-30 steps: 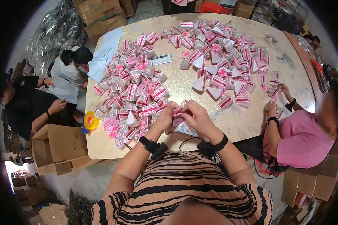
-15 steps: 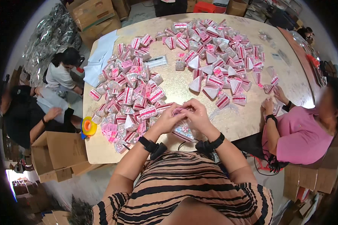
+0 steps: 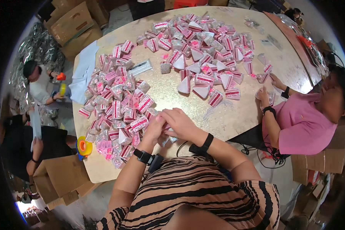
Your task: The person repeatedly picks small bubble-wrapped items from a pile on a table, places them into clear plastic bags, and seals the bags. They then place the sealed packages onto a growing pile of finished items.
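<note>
At the near edge of the table, my left hand [image 3: 153, 130] and my right hand [image 3: 181, 125] meet, fingers closed around a small shiny clear packet [image 3: 167, 141]. The right fingers lie over the left hand's fingertips, so most of the packet is hidden. Just left of my hands spreads a heap of wedge-shaped packets [image 3: 117, 109] in clear wrap with pink and white bands. A second large pile of similar packets [image 3: 204, 79] lies farther off, beyond and right of my hands.
A yellow tape roll [image 3: 84, 146] sits at the left table edge, near an open cardboard box [image 3: 61, 172]. White sheets [image 3: 83, 73] hang over the far left edge. A person in pink [image 3: 304, 124] handles packets at right; two others are at left.
My view has shifted. My hands have drawn together, the right now covering the left fingertips and more of the packet. At left, a person has raised a yellow tape roll.
</note>
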### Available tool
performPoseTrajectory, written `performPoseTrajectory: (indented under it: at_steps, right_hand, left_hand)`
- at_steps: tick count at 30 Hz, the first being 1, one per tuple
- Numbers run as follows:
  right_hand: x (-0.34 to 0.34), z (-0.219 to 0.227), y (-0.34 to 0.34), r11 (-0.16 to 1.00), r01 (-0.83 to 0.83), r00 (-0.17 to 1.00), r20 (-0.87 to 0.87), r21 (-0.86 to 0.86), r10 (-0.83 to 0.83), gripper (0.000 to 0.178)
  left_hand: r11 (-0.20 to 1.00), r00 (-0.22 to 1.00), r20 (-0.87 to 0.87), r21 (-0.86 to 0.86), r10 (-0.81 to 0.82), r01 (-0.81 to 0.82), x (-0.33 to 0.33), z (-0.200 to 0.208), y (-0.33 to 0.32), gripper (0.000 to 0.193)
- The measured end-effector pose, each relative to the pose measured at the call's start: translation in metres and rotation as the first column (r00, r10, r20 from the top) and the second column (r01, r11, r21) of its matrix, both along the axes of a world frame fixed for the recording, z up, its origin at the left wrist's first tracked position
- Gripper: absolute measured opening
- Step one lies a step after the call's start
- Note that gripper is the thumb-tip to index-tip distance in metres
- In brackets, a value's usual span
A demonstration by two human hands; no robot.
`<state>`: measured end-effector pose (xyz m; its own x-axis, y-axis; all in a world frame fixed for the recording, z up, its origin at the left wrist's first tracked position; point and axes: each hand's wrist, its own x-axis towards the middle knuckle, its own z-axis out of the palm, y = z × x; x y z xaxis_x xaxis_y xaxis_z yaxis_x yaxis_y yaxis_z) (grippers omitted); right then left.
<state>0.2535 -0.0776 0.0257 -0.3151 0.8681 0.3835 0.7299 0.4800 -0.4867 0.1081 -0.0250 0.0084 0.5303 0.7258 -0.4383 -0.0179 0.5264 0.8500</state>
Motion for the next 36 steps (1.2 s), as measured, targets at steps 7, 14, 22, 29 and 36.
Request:
performPoseTrajectory:
  at_steps: [7,14,22,29,36]
  right_hand:
    - [0.086,-0.048,0.012,0.816,0.578,0.812,0.106,-0.017,-0.574,0.075]
    - [0.183,-0.107,0.005,0.394,0.863,0.476,0.249,-0.314,-0.844,0.061]
    - [0.197,-0.106,0.005,0.558,0.773,0.607,0.096,-0.301,-0.789,0.037]
    - [0.14,0.0,0.0,0.767,0.467,0.736,-0.289,-0.44,-0.613,0.038]
    - [0.042,0.055,-0.01,0.949,-0.116,0.944,-0.329,-0.294,0.013,0.034]
  left_hand:
    - [0.994,0.994,-0.104,-0.113,-0.016,0.004,-0.011,-0.011,0.005,0.017]
    - [0.991,0.99,0.071,-0.055,-0.119,0.123,-0.004,-0.003,0.001,0.015]
    - [0.98,0.984,0.086,-0.106,-0.157,0.166,-0.005,0.004,0.011,0.012]
    - [0.958,0.985,0.15,-0.258,-0.089,0.126,0.001,-0.002,0.013,0.033]
    - [0.948,0.997,0.07,-0.317,0.015,0.008,0.012,0.005,0.015,0.043]
